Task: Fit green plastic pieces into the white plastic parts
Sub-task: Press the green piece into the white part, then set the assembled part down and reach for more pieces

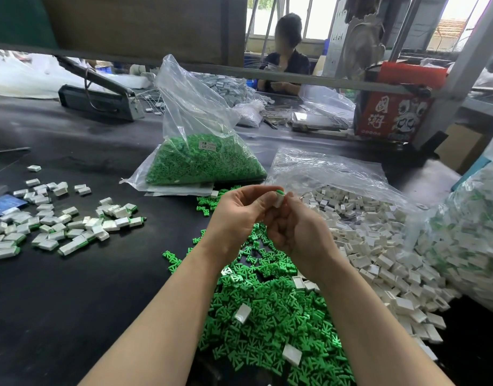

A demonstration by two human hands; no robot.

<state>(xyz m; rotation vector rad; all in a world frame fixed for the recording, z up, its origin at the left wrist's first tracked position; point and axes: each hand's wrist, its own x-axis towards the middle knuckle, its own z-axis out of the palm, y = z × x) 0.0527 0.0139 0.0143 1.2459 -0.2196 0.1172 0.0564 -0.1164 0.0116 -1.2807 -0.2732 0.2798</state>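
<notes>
Both hands meet above the black table, holding one white plastic part [278, 201] with a green piece [279, 192] showing at its top end. My left hand [239, 215] pinches the part from the left with thumb and fingers. My right hand [298, 229] grips it from the right with curled fingers. A heap of loose green pieces [273, 310] lies below my forearms. A spread of loose white parts [379, 246] lies to the right, spilling from a clear bag.
Assembled white-and-green parts [59, 221] are scattered at left. A clear bag of green pieces [203, 160] stands behind my hands. A bag of assembled parts [473, 240] sits far right. A heat sealer [100, 98], a red box [393, 112] and a seated person [287, 57] are at the back.
</notes>
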